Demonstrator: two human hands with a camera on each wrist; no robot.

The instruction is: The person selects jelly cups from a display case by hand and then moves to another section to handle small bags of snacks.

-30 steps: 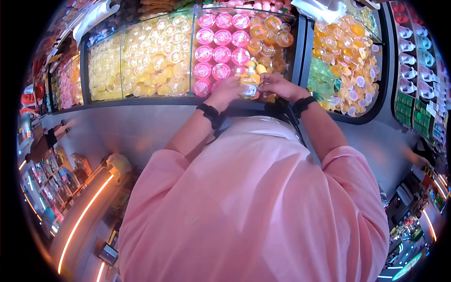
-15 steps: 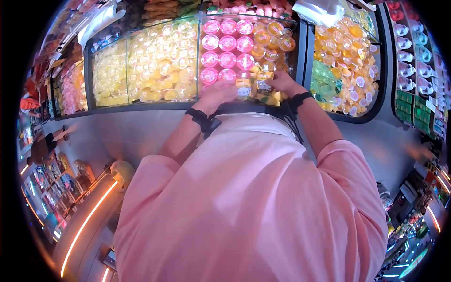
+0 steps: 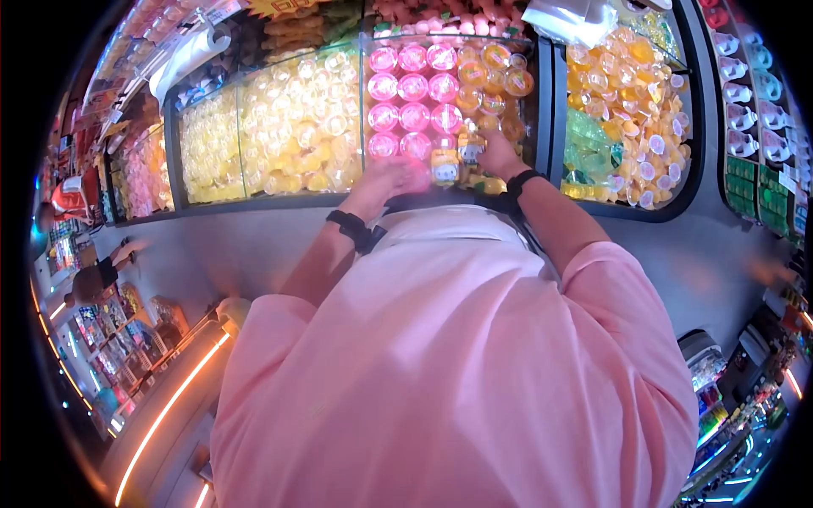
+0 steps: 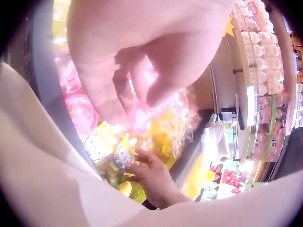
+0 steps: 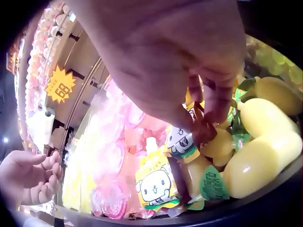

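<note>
My right hand (image 3: 501, 157) pinches a spouted yellow pouch (image 5: 182, 142) with a cartoon face on it. A second pouch (image 5: 155, 182), with a white cartoon dog and a pale cap, stands right beside it at the front of the bin. To the left, my left hand (image 3: 379, 186) is held over the front row of pink lidded cups (image 3: 413, 116). Its fingers bend loosely with nothing between them in the right wrist view. Smooth yellow fruit-shaped containers (image 5: 258, 156) with green tags lie by the right hand.
Glass dividers (image 3: 362, 110) separate bins of pale yellow cups (image 3: 296, 118) on the left. Beyond a dark post on the right is a bin of orange cups (image 3: 627, 102). A dark rim (image 3: 279, 201) runs along the front. Plastic bags (image 3: 572, 21) hang over the back.
My left hand has drawn left, away from the pouches. My right hand has gone from the pouch between both hands to the one beside it. The view has shifted slightly.
</note>
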